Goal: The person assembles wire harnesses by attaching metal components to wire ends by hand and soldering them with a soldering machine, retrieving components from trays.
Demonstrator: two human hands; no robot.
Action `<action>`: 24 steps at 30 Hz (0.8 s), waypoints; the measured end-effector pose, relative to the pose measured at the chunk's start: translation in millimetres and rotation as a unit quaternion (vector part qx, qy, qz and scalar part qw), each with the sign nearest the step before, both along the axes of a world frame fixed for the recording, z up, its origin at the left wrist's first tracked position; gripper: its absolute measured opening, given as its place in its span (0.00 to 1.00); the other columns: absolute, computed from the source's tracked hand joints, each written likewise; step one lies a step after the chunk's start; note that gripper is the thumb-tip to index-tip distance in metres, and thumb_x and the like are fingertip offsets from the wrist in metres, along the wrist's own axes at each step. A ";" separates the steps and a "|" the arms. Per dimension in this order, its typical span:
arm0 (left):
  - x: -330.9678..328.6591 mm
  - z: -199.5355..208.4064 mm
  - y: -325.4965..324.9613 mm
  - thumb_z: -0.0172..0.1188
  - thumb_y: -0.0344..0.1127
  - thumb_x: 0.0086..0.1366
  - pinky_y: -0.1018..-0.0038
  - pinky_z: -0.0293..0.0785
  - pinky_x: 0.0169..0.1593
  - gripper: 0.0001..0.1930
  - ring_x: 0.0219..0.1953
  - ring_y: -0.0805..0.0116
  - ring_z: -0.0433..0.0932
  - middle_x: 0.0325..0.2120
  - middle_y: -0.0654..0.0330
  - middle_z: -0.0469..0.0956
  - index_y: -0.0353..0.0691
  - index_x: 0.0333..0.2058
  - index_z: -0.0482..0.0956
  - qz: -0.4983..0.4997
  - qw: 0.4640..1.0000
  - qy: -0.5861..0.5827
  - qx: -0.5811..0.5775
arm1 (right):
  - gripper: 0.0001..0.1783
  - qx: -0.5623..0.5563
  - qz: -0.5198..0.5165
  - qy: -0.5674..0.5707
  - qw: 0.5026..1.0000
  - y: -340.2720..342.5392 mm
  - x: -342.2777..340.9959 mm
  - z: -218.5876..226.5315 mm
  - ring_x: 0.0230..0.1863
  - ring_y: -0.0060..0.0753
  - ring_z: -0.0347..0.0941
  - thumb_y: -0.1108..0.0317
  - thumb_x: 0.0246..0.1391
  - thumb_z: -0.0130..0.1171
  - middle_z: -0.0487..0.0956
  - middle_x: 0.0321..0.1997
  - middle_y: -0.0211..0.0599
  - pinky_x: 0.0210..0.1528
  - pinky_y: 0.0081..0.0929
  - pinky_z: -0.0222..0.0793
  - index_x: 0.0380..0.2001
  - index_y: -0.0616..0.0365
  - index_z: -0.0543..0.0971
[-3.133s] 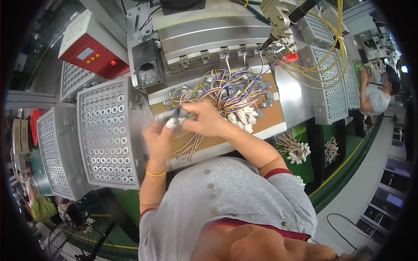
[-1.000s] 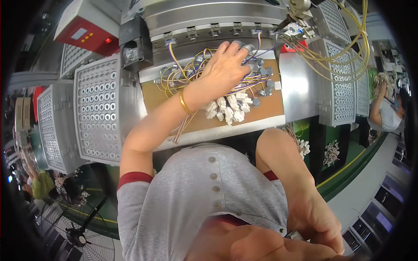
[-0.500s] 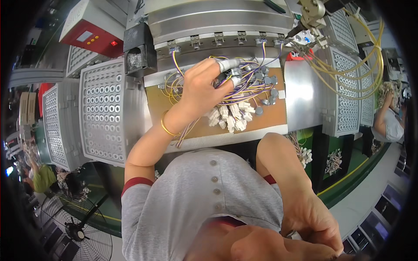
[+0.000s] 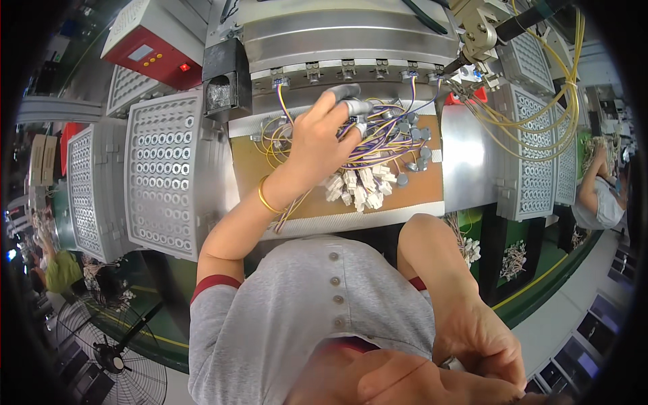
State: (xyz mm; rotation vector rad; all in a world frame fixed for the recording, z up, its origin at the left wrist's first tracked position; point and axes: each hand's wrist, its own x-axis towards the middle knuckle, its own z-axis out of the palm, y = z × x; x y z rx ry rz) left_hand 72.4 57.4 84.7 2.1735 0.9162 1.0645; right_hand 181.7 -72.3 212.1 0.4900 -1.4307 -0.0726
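Note:
My left hand (image 4: 322,138) is over a tangle of purple, yellow and white wires (image 4: 388,138), grey covers on its fingertips. Its thumb and a finger close around a small dark part among the wires, mostly hidden; another finger points forward, raised. White plug connectors (image 4: 361,187) lie at the near end of the tangle, and round grey discs (image 4: 420,133) at its right. My right hand (image 4: 486,344) is drawn up close to me at the lower right, fingers curled, with a grey fingertip cover showing. What it may hold is hidden.
The wires rest on a brown board (image 4: 307,210). Beyond is a metal fixture (image 4: 351,40) with a row of clamps, some with wired parts. White trays of round parts (image 4: 160,162) stand left, near a red-and-white control box (image 4: 152,57). A metal arm with yellow tubes (image 4: 482,40) overhangs the right.
The whole view has shifted slightly, the bench sitting a little lower. One finger of my left hand has lifted and stretched forward. My right hand stays curled near me.

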 end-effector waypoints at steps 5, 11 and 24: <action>-0.1 1.4 -9.9 0.53 0.23 0.53 0.80 0.70 0.35 0.12 0.34 0.78 0.72 0.32 0.64 0.74 0.36 0.38 0.74 -0.123 0.877 -0.269 -0.378 | 0.24 0.058 -0.011 0.052 0.997 7.3 -3.6 7.0 0.51 0.41 0.62 0.57 0.47 0.48 0.72 0.45 0.41 0.54 0.45 0.53 0.41 0.67 0.70; -11.2 -0.2 -15.2 0.59 0.23 0.47 0.82 0.69 0.31 0.27 0.27 0.73 0.73 0.30 0.59 0.76 0.37 0.50 0.67 -0.043 0.994 -0.039 -0.097 | 0.11 0.066 -0.065 0.104 0.990 -0.3 0.9 -3.7 0.22 0.08 0.64 0.77 0.42 0.46 0.62 0.08 0.14 0.42 0.17 0.57 0.12 0.50 0.66; -19.2 -5.4 -18.8 0.63 0.25 0.42 0.78 0.67 0.25 0.15 0.21 0.70 0.71 0.21 0.59 0.74 0.36 0.33 0.77 0.034 0.999 -0.017 0.019 | 0.26 -0.683 -0.189 0.013 0.705 -18.6 20.2 -141.8 0.10 0.26 0.66 0.48 0.50 0.50 0.70 0.11 0.44 0.12 0.20 0.63 0.17 0.65 0.71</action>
